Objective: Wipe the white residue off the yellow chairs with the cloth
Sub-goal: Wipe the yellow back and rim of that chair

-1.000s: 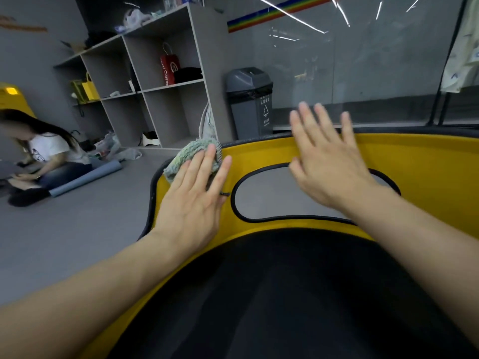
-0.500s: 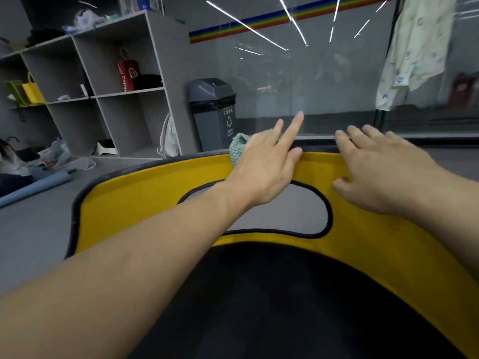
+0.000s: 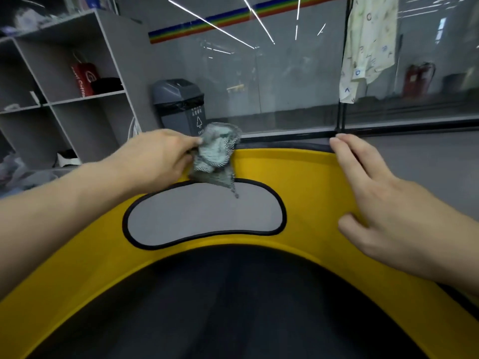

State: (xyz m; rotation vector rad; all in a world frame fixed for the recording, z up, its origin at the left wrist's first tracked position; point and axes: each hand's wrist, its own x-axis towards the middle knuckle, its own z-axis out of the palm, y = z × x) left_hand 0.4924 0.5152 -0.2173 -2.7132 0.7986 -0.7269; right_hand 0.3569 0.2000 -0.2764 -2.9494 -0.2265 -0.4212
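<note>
The yellow chair (image 3: 305, 182) is seen from above, its curved backrest running left to right, with a black-edged opening in the middle and the dark seat (image 3: 233, 307) nearest. The cloth (image 3: 215, 156), grey-green and crumpled, is pinched in the closed fingers of the left hand (image 3: 155, 159) and hangs against the backrest's far edge, above the opening. The right hand (image 3: 375, 203) is laid flat on the backrest at right, fingers extended and together, tips at the far rim. A grey bin (image 3: 181, 104) stands beyond.
</note>
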